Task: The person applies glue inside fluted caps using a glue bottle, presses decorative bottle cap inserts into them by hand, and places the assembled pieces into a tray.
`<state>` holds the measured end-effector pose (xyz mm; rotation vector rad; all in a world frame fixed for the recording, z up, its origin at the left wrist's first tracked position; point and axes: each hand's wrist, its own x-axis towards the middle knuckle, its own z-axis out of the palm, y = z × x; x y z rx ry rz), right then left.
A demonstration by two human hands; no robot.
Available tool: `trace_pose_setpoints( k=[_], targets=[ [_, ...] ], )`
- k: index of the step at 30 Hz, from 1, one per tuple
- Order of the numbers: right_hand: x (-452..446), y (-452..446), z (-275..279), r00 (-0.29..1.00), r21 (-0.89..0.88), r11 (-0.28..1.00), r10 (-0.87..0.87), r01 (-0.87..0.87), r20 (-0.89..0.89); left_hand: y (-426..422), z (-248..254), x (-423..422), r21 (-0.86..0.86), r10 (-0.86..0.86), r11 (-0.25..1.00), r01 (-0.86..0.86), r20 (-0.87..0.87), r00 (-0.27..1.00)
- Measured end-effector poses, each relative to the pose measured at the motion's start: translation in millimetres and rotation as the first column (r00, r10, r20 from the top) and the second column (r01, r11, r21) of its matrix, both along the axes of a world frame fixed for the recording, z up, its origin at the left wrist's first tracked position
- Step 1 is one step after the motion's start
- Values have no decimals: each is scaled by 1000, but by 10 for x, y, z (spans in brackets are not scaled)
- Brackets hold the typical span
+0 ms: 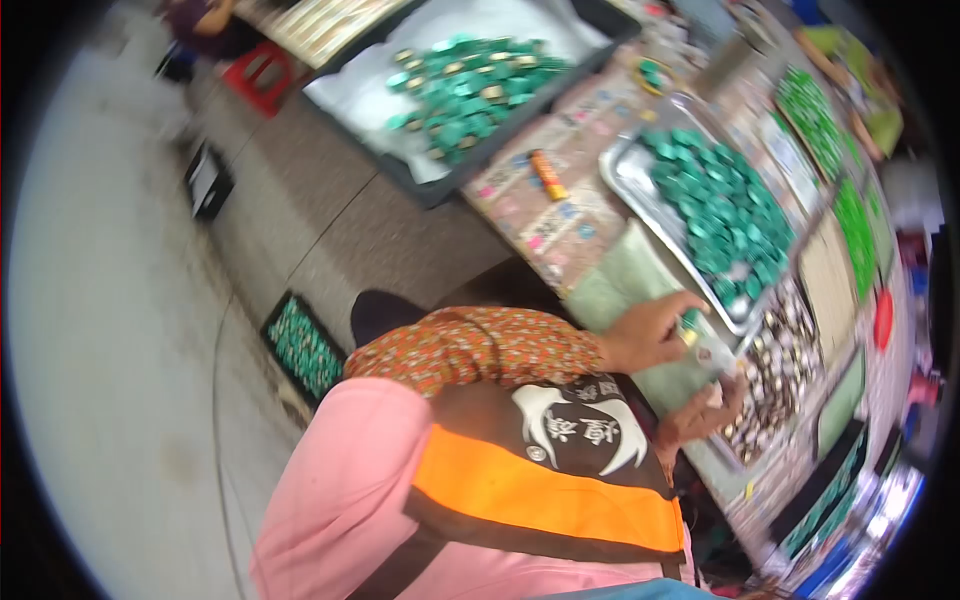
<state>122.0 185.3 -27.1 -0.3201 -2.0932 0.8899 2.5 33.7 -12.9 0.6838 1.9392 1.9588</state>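
Note:
My left hand (650, 335), in an orange flowered sleeve, is curled with thumb and fingers closed around a small green-and-gold piece (690, 325). Just below it, my right hand (703, 412) has bent fingers near a blurred whitish piece; what they hold cannot be made out. Both hands are over a pale green cloth (625, 275) at the table edge. Beside them, a metal tray (625, 180) bears many green round pieces (720, 205). Close to my right fingers lies a spread of small silvery and brown round pieces (775, 375).
A black crate (430, 190), lined with white, has green and gold pieces in it. An orange tube (547, 175) lies on the table. Bright green pieces (808, 120) are farther across, near another person (860, 85). A red stool (258, 80) and a dark tray (305, 345) stand on the left.

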Motion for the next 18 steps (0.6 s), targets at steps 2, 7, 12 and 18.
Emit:
trace_pose_setpoints(
  k=[2,7,12,18],
  targets=[
    [5,42,24,999,30,1000,-7,6,35,81,-49,11,-27,9,1000,-10,-20,1000],
    [9,126,-45,1000,30,1000,-1,0,22,108,-53,-13,-63,-60,996,62,33,998],
    [0,254,-175,1000,26,1000,13,-12,-26,145,-335,-56,106,-126,988,113,117,985],
    [-26,279,-89,998,-146,988,33,-40,-44,132,-315,-47,241,-173,964,116,232,957]
  ],
)
